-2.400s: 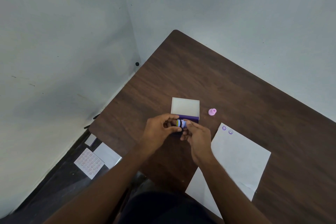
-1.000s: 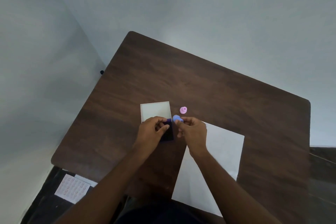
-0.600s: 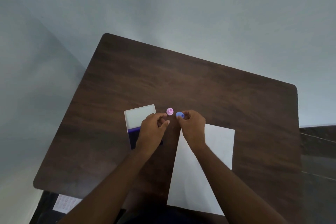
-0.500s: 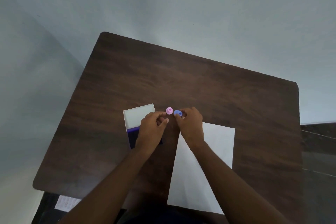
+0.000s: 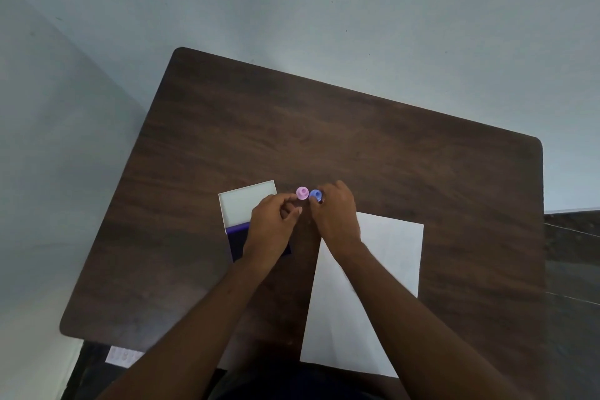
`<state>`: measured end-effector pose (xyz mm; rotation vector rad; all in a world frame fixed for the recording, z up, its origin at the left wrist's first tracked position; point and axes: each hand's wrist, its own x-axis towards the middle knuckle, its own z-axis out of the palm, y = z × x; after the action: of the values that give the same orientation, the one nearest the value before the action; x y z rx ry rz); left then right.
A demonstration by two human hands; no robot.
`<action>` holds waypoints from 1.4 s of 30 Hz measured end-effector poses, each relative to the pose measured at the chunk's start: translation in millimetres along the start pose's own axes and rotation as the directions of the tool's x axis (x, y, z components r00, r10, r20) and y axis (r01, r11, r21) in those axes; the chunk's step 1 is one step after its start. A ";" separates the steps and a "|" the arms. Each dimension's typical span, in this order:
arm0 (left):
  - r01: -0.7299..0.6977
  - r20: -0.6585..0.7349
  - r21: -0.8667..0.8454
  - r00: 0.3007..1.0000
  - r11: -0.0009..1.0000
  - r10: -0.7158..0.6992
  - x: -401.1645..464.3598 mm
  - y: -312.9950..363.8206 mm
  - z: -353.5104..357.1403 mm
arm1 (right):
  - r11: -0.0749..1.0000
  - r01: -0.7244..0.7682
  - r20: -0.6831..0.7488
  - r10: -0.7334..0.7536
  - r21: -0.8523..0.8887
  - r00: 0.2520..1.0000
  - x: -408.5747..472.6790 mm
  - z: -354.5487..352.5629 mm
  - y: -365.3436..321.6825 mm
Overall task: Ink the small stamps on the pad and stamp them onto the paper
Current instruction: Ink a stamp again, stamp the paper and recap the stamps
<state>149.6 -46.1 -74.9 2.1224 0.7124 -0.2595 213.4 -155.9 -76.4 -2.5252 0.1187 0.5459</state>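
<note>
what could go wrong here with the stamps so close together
The right hand is at the blue stamp, right beside the pink stamp; a nudge could topple the pink one. The left hand hovers over the open ink pad and might pick up ink, then smudge the paper.

No readable text anywhere in view.

The white sheet of paper point(image 5: 383, 269) on the dark brown wooden desk point(image 5: 324, 140) shows a blank face, with no word or number to be made out. The open lid of the purple ink pad point(image 5: 248, 203) is plain white, carrying no label or brand. The small round pink stamp point(image 5: 302, 193) and the small round blue stamp point(image 5: 315, 194) bear no legible marks; both are too small to tell more.
</note>
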 end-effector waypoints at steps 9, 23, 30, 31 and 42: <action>-0.050 -0.107 -0.069 0.993 0.996 0.043 -3.7 -8.3 -24.7 | 0.999 0.029 -0.008 -0.028 0.027 1.000 -5.3 -13.7 -0.5; 0.045 -0.271 -0.112 0.960 0.993 -0.074 -6.4 -42.3 -72.9 | 0.953 0.294 0.014 -0.296 0.074 0.955 -25.7 -6.8 -55.8; 0.144 -0.328 -0.276 0.915 0.950 -0.234 -13.8 -57.7 -79.7 | 0.964 0.267 0.242 -0.263 0.014 0.934 -35.9 13.2 -70.2; 0.163 -0.325 -0.293 0.910 0.942 -0.258 -13.7 -59.9 -80.7 | 0.965 0.261 0.253 -0.255 0.008 0.933 -36.2 14.3 -71.1; 0.262 -0.185 -0.442 0.909 0.858 -0.373 -10.2 -66.7 -78.3 | 0.986 0.169 0.281 -0.164 0.007 0.946 -32.0 23.4 -65.4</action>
<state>97.5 43.0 -67.6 1.6429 1.1759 0.0053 188.5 -89.0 -48.9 -2.4155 -0.2042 0.8301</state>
